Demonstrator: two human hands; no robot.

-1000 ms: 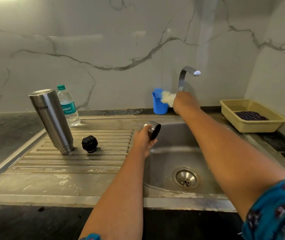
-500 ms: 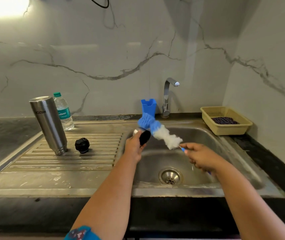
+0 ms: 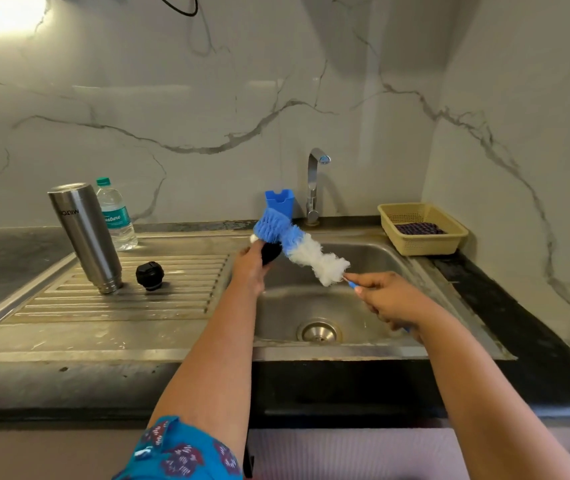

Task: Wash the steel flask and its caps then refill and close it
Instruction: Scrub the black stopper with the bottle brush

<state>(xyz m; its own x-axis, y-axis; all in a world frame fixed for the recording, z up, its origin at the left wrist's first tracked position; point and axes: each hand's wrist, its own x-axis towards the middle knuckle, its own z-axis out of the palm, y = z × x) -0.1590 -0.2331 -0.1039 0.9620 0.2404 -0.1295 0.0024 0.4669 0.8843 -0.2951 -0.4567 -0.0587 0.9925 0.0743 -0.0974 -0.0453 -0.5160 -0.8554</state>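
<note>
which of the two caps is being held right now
The steel outer cap, gripped by the left hand; the black inner cap sits alone on the drainboard.

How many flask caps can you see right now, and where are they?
2. The black stopper cap sits on the draining board beside the inverted steel flask. The outer cap is held over the sink in the left hand, mostly hidden by the brush.

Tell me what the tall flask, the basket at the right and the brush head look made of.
Tall cylindrical silver flask: brushed steel, judging by its dull metallic sheen. Beige rectangular basket: apparently moulded plastic, with perforated walls. Blue-and-white bottle brush: soft, fluffy bristles, probably synthetic, on a thin blue handle.
</note>
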